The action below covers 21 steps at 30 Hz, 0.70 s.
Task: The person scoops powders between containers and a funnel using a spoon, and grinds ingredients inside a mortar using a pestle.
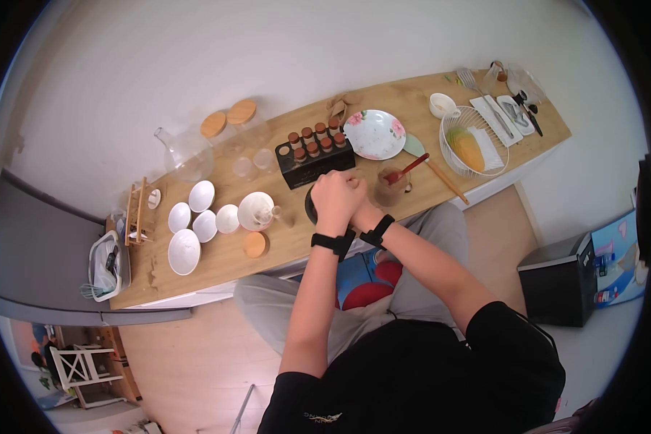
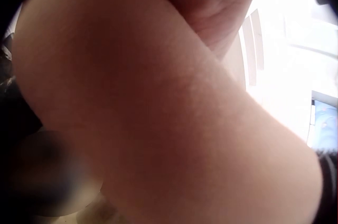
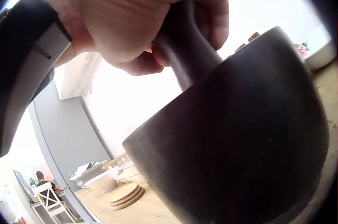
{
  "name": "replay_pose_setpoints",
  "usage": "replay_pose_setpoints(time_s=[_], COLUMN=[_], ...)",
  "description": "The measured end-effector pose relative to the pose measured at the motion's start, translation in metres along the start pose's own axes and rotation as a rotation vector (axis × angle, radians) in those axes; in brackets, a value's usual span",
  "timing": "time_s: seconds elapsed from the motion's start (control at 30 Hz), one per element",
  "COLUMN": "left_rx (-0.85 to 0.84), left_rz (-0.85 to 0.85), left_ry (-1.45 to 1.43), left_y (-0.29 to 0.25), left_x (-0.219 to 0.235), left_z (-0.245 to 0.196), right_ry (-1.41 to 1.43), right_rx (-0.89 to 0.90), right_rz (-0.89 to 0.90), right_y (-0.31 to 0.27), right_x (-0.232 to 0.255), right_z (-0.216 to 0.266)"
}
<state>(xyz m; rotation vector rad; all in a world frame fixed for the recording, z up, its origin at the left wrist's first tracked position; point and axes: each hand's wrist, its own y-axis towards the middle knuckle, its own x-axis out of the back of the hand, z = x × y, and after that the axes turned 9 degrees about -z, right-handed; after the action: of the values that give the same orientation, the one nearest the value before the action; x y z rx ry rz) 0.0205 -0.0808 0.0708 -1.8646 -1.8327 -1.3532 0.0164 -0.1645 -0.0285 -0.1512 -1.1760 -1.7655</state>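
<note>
A dark pestle (image 3: 185, 39) stands tilted in a black mortar (image 3: 237, 134) in the right wrist view, with curled fingers round its upper part. In the head view the left hand (image 1: 333, 200) and the right hand (image 1: 367, 212) are clasped together over the mortar (image 1: 310, 207), which shows only as a dark edge beside them. The overlapping hands hide the pestle's top there. A bare forearm fills most of the left wrist view, with part of the left palm (image 2: 216, 7) above it. The mortar's contents are hidden.
White bowls (image 1: 184, 252) and a wooden lid (image 1: 254, 244) stand left of the hands. Behind them is a black rack (image 1: 317, 168) of jars. To the right are a glass cup (image 1: 390, 192) with a red utensil, a floral plate (image 1: 375, 135) and a wire basket (image 1: 500, 155).
</note>
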Motion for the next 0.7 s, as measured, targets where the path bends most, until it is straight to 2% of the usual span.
replay_pose_setpoints(time_s=[0.1, 0.17, 0.3, 0.47, 0.5, 0.63, 0.7], left_rx=[0.007, 0.098, 0.275, 0.269, 0.268, 0.177, 0.185], left_rz=[-0.042, -0.076, 0.008, 0.096, 0.104, 0.061, 0.050], left_ry=[-0.026, -0.129, -0.186, -0.091, -0.099, 0.037, 0.046], left_y=[-0.008, -0.008, 0.011, 0.031, 0.031, 0.021, 0.018], left_x=[0.014, 0.024, 0.034, 0.020, 0.017, 0.011, 0.002], left_z=[0.011, 0.020, 0.034, 0.024, 0.020, 0.005, 0.015], right_ry=[0.010, 0.017, 0.022, -0.008, -0.016, -0.060, -0.094], right_rx=[0.026, 0.045, 0.101, 0.173, 0.183, 0.184, 0.143], right_rz=[0.036, 0.059, 0.106, 0.169, 0.185, 0.255, 0.301], right_y=[0.012, 0.012, 0.043, 0.058, 0.048, 0.050, 0.044], right_x=[-0.018, -0.023, -0.039, -0.037, -0.023, -0.020, -0.020], right_z=[0.017, 0.025, 0.032, 0.023, 0.015, 0.008, 0.009])
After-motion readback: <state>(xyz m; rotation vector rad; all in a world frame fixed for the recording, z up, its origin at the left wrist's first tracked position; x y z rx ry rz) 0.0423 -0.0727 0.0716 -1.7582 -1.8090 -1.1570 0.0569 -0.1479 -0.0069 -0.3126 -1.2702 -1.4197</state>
